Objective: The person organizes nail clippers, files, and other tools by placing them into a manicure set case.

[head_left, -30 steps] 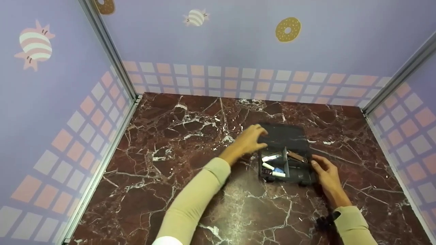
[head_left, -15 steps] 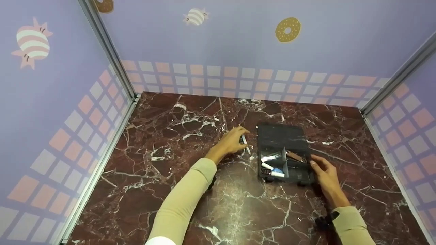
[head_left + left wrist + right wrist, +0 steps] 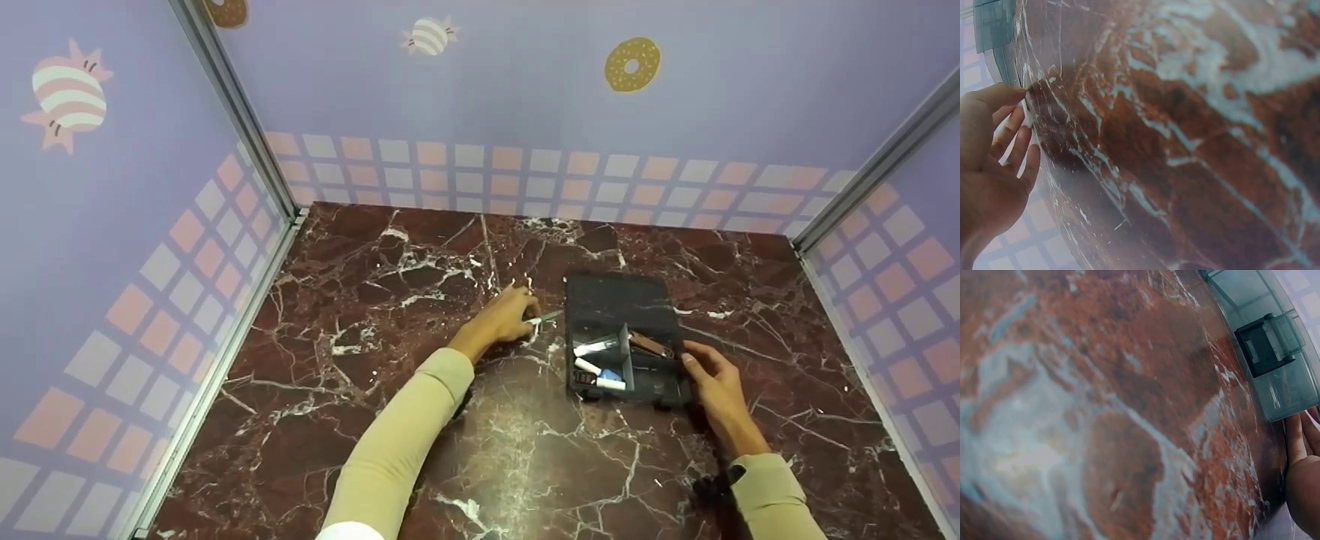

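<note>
A dark, see-through compartment case [image 3: 628,371] lies on the marbled tabletop, its lid [image 3: 619,300] folded back flat. Inside are a silver clipper-like piece [image 3: 598,347], a brown one [image 3: 650,344] and small white-capped bottles [image 3: 609,384]. Left of the case, my left hand [image 3: 501,319] pinches a slim white-and-greenish stick [image 3: 547,317] low over the tabletop, its tip towards the lid; the left wrist view shows the thumb [image 3: 1002,95] extended and the other fingers bent. My right hand [image 3: 718,379] rests against the case's right side, thumb and fingertips at the rim.
Patterned purple panels [image 3: 450,97] wall the marbled tabletop [image 3: 337,420] at the back and on both sides. A black latch [image 3: 1266,346] sits on the case's wall in the right wrist view. A small dark object [image 3: 712,491] is by the right cuff.
My left hand has drawn back leftward from the case's lid and taken the slim stick, which has since turned from pointing towards me to pointing right. The right hand has stayed at the case.
</note>
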Available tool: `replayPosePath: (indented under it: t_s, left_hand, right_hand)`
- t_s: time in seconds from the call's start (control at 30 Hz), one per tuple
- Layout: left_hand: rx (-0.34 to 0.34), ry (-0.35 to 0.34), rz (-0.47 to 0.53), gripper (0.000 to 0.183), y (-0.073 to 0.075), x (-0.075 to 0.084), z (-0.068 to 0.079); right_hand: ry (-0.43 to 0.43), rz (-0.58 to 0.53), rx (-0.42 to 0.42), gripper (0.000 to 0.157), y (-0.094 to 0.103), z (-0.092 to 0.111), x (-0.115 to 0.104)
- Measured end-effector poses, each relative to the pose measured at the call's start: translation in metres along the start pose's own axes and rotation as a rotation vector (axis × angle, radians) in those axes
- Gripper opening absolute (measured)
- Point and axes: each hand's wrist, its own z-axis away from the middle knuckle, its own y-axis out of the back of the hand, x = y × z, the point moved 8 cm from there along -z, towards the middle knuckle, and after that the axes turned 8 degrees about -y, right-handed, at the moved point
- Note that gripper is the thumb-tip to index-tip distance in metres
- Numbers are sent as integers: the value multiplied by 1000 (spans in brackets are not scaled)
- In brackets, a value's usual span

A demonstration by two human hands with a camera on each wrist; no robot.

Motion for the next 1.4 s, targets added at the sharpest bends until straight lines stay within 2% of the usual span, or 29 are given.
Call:
replayPosePath:
  t_s: [0.2, 0.4, 0.6, 0.73, 1.0, 1.17, 1.27, 1.4]
  left_hand:
    - [2, 29, 68, 13, 2, -5, 6]
    - [19, -3, 153, 5, 6, -6, 11]
    - [108, -35, 203, 8, 25, 4, 15]
    - [129, -58, 228, 9, 33, 21, 12]
    - [114, -126, 271, 9, 28, 62, -1]
    - [121, -165, 279, 10, 17, 88, -9]
    - [106, -177, 306, 11, 7, 104, -14]
    - [96, -212, 292, 11, -3, 127, -20]
  right_hand:
    - [0, 24, -22, 43, -1, 0, -2]
    - [4, -3, -2, 43, 1, 1, -1]
    - [6, 9, -5, 43, 2, 0, -1]
    - [6, 20, -9, 43, 2, 1, -3]
    - [18, 29, -1, 43, 0, 3, -3]
    - [28, 15, -16, 44, -1, 4, -4]
    - [28, 10, -18, 45, -1, 4, -4]
    - [25, -8, -9, 43, -1, 2, -3]
